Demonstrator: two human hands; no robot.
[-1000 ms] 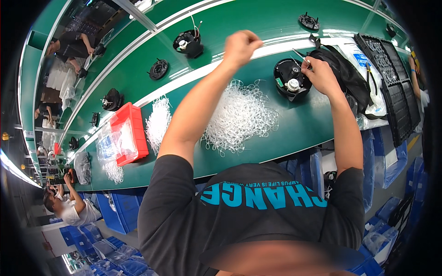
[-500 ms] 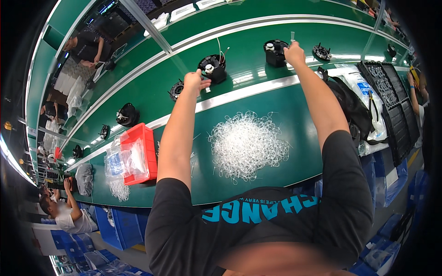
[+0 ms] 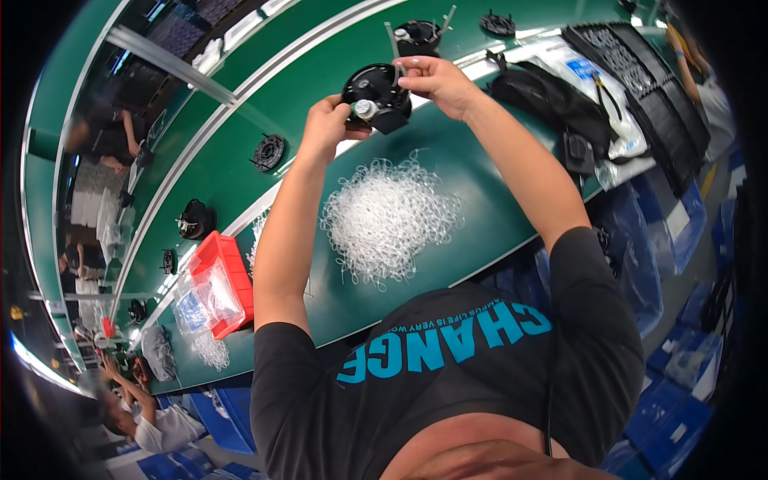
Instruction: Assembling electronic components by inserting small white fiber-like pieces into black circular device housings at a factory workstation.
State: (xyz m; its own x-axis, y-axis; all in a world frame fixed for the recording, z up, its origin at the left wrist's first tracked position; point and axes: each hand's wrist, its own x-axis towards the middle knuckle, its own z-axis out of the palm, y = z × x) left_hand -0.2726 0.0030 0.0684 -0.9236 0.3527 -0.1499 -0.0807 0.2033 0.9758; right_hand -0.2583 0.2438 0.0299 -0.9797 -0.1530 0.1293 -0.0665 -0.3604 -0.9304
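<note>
A round black housing (image 3: 373, 83) with a white cylindrical part (image 3: 365, 109) is held over the table's far side. My left hand (image 3: 326, 128) grips its left edge, thumb on top. At its right rim, my right hand (image 3: 436, 83) pinches a pale strand, probably a wire, that stands up from it; the fingertips partly hide it. Close below lies a heap of looped white plastic ties (image 3: 388, 220). A second black housing (image 3: 414, 37) sits just beyond my right hand, with pale strands sticking up.
Black ring-shaped parts (image 3: 268, 152) stand along the bench, with another housing (image 3: 194, 220) farther left. A red bin (image 3: 240, 280) holds clear bags. On the right are a black bag (image 3: 532, 100), plastic packaging and black trays (image 3: 640, 96). Co-workers are at the left and far right.
My right hand has come left from the other housing to the one at my left hand. My left hand has taken hold of that housing. The view has turned and shifted.
</note>
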